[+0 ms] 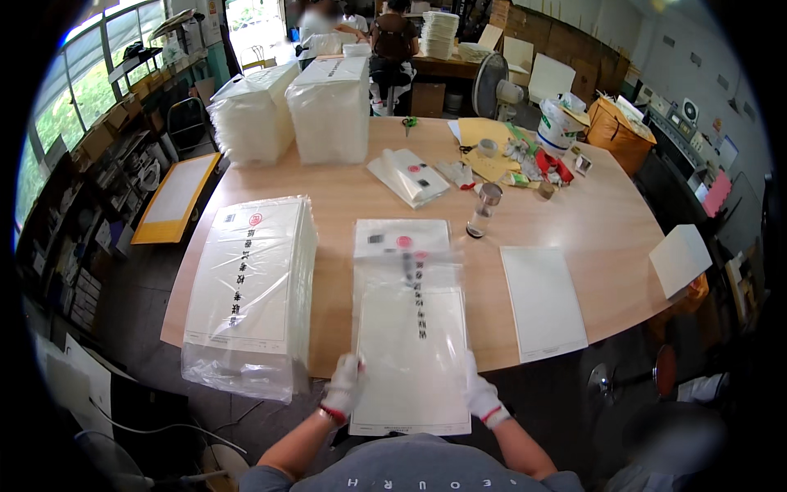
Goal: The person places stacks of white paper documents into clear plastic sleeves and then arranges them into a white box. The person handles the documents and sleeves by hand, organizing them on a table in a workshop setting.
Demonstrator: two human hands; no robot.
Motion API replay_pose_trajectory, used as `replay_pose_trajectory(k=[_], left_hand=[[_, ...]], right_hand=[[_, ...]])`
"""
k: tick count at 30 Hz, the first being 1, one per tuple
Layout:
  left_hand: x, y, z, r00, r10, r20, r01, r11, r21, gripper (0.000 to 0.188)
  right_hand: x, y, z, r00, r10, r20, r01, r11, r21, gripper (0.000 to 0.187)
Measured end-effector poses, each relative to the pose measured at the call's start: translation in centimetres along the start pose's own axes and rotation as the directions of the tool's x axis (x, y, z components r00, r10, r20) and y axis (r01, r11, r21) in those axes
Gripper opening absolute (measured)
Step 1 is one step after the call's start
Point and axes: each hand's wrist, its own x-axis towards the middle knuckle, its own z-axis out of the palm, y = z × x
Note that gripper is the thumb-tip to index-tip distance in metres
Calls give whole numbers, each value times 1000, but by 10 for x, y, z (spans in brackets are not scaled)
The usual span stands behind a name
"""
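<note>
In front of me lies a white printed paper packet (414, 361), its lower end reaching past the table edge toward my body. My left hand (344, 384), in a white glove with a red cuff, grips its left edge. Gloved the same way, my right hand (482, 392) holds the right edge; its fingers are partly hidden. At its far end the packet overlaps a clear plastic bag (447, 266) and another white printed sheet (381, 228) with a red round mark. To the left stands a tall plastic-wrapped stack of printed packets (254, 271).
Right of the packet lies a white sheet (543, 303). A glass bottle (485, 209), a folded plastic packet (410, 176) and a clutter of tape, rags and brown paper (492, 131) are farther back. Two wrapped stacks (328, 111) stand far left. People (393, 37) are beyond the table.
</note>
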Motion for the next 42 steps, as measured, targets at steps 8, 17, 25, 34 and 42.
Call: replay_pose_trajectory(k=[8, 17, 25, 34, 42], left_hand=[[-80, 29, -31, 972, -176, 158, 179, 984, 1, 14], [-58, 2, -41, 1000, -2, -8, 3, 995, 97, 10], [-137, 31, -64, 959, 136, 249, -83, 974, -210, 11], [-103, 28, -55, 976, -218, -26, 210, 961, -180, 10], [-47, 80, -72, 936, 324, 137, -279, 921, -270, 8]], right_hand=[[-93, -15, 20, 893, -287, -346, 242, 955, -168, 53], [68, -31, 49, 927, -175, -331, 94, 965, -246, 50], [-100, 20, 70, 969, -215, 121, 221, 975, -30, 64], [-102, -21, 16, 979, -161, -129, 154, 986, -64, 38], [-31, 12, 73, 938, 151, 312, -294, -132, 947, 25]])
